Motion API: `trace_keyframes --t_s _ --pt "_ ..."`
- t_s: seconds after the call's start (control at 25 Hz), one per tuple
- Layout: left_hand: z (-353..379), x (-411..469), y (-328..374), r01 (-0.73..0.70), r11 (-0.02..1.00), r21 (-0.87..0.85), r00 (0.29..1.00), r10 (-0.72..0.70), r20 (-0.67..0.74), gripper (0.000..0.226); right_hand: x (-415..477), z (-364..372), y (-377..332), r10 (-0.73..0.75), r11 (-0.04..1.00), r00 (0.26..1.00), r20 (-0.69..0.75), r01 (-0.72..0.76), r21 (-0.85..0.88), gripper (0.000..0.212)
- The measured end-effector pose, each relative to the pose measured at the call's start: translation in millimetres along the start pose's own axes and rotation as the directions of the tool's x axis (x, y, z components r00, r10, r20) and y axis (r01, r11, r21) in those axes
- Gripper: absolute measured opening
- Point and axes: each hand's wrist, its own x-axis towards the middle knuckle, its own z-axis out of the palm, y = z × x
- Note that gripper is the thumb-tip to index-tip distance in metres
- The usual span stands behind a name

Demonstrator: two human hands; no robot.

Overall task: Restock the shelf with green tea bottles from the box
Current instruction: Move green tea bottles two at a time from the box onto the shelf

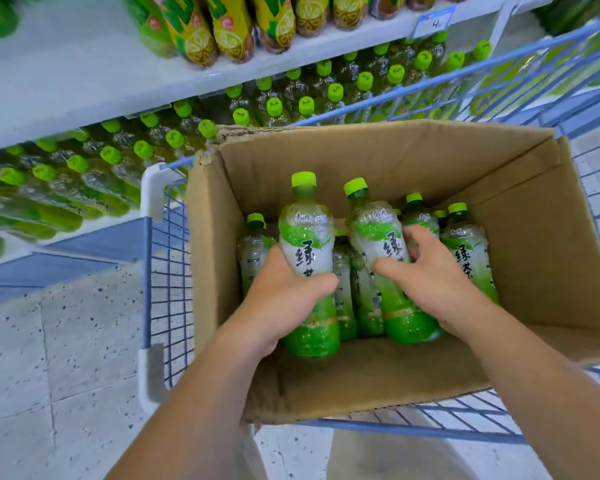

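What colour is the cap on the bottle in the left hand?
Bright lime green. The cap tops the bottle that the left hand grips, seen in the head view.

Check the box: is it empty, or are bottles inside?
Not empty. The left hand grips one bottle, the right hand a second bottle, and more bottles stand inside the box.

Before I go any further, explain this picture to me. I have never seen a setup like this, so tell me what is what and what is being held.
There is no machine here. A person wears one camera on the head, looking down at two bare hands. A cardboard box sits in a blue wire cart and holds upright green tea bottles. The left grip is wrapped round the first bottle. The right grip curls round a second bottle beside it. Behind the cart, the shelf already carries rows of similar green-capped bottles.
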Motion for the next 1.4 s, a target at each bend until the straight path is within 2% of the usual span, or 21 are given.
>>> trace_keyframes --t_s 0.08,0.2,0.28,0.4,0.56,0.64,0.72,0.92,1.12,1.4 --pt "-15.1 -19.7 14.5 -0.088 0.994 -0.06 0.996 0.087 -0.024 0.034 -13.8 10.3 -24.2 -0.023 0.999 0.999 -0.028 0.024 0.03 0.047" --pt "-40.9 -48.6 32.0 -0.157 0.972 -0.173 0.987 0.149 -0.056 0.04 -32.1 30.7 -66.8 -0.055 0.997 0.998 -0.031 0.057 0.059 0.056" --pt "-60.7 -64.7 41.4 -0.232 0.944 -0.235 0.973 0.229 -0.041 0.047 -43.5 41.6 -95.5 -0.1 0.994 0.993 -0.059 0.103 0.047 0.055" --pt "-101.1 -82.9 49.7 -0.258 0.93 -0.263 0.966 0.248 -0.074 0.04 -60.6 59.9 -136.4 -0.186 0.981 0.978 -0.09 0.19 0.031 0.048" --pt "-178.1 -95.0 47.1 -0.267 0.941 -0.21 0.954 0.226 -0.199 0.033 -78.4 109.0 -190.0 -0.315 0.949 0.947 -0.06 0.315 -0.015 0.051" --pt "-217.0 -94.9 38.5 -0.273 0.941 -0.201 0.938 0.215 -0.27 0.03 -82.1 141.8 -210.7 -0.361 0.931 0.932 -0.032 0.359 -0.069 0.042" --pt "-253.3 -93.0 25.8 -0.279 0.942 -0.185 0.922 0.209 -0.327 0.028 -82.4 176.5 -225.4 -0.386 0.918 0.922 -0.015 0.383 -0.098 0.035" --pt "-338.7 -84.9 -11.3 -0.261 0.947 -0.188 0.895 0.164 -0.415 0.026 -75.5 263.2 -250.5 -0.428 0.89 0.904 0.026 0.426 -0.164 0.033" --pt "-397.5 -58.0 -44.6 -0.257 0.946 -0.196 0.867 0.136 -0.479 0.026 -47.6 330.5 -262.3 -0.466 0.872 0.883 0.049 0.468 -0.144 0.03" --pt "-437.6 6.4 -10.2 -0.312 0.949 0.051 0.819 0.295 -0.492 0.036 11.3 375.5 -289.6 -0.474 0.878 0.88 -0.019 0.471 -0.091 0.031"
